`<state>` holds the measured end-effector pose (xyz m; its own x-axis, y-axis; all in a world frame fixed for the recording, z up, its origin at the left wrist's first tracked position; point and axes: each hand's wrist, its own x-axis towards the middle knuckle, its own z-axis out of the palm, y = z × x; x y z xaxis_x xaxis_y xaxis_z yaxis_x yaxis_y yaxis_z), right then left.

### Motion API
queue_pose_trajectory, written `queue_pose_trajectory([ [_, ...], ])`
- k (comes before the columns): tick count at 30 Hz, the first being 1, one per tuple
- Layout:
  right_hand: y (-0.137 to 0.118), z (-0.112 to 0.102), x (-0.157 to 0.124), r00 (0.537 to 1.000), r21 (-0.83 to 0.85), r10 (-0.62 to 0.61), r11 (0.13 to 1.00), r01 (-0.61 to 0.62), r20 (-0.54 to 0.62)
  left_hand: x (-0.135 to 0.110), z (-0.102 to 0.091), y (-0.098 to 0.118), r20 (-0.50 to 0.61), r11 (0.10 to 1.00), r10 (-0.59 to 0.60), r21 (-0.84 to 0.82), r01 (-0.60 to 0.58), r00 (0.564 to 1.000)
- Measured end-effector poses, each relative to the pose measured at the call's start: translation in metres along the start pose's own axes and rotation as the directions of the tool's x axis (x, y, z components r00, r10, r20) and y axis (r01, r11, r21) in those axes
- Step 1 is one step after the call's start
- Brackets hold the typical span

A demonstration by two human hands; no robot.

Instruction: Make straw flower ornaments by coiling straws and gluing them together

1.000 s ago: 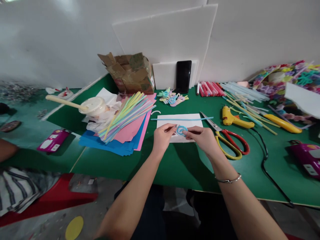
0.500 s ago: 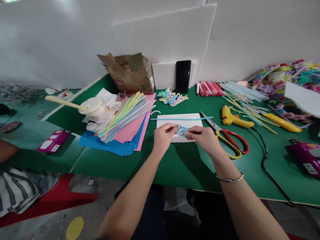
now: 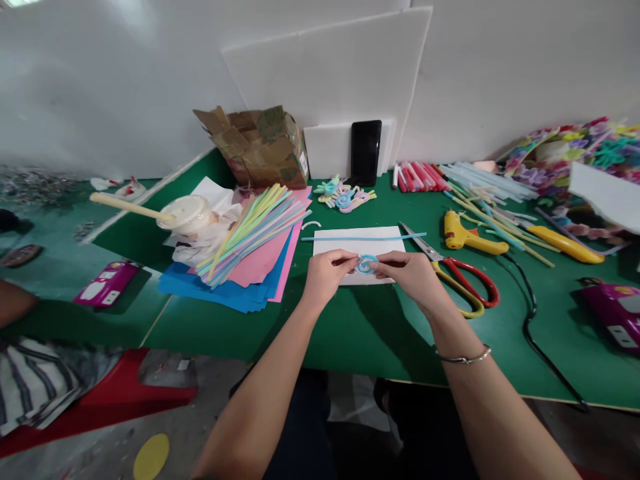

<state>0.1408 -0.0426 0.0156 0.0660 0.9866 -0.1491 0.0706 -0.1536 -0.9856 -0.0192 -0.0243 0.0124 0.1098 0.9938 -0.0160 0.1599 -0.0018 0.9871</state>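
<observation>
A blue and white pipe cleaner spiral is pinched between my two hands, above a sheet of white paper. My left hand grips its left edge with thumb and forefinger. On the opposite edge, my right hand holds it the same way. A straight blue pipe cleaner lies across the top of the paper. Just right of my right hand rest scissors with red and yellow handles, blades parted. Finished coiled pieces in pastel colours sit behind the paper.
Left are pastel pipe cleaners on coloured sheets, a white tub and a cardboard box. A black phone leans upright behind. A yellow glue gun, its cord and a yellow cutter lie right. Another person's arm shows far left.
Both hands stay pinched on the spiral, which has shifted slightly and turned a little between my fingers. Everything else on the table keeps its place.
</observation>
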Motion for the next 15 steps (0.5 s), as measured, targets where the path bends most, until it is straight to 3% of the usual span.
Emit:
queue_pose_trajectory([
  [8, -0.0027, 0.0006, -0.0008, 0.998, 0.077, 0.042, 0.996, -0.038, -0.055, 0.0013, -0.0018, 0.0016, 0.049, 0.991, -0.099, -0.080, 0.103, 0.994],
  [15, -0.0019, 0.0012, -0.0003, 0.998, 0.087, 0.000, 0.996, 0.006, -0.069, 0.0008, 0.0042, 0.0016, -0.013, 0.953, -0.178, -0.250, 0.169, 0.984],
])
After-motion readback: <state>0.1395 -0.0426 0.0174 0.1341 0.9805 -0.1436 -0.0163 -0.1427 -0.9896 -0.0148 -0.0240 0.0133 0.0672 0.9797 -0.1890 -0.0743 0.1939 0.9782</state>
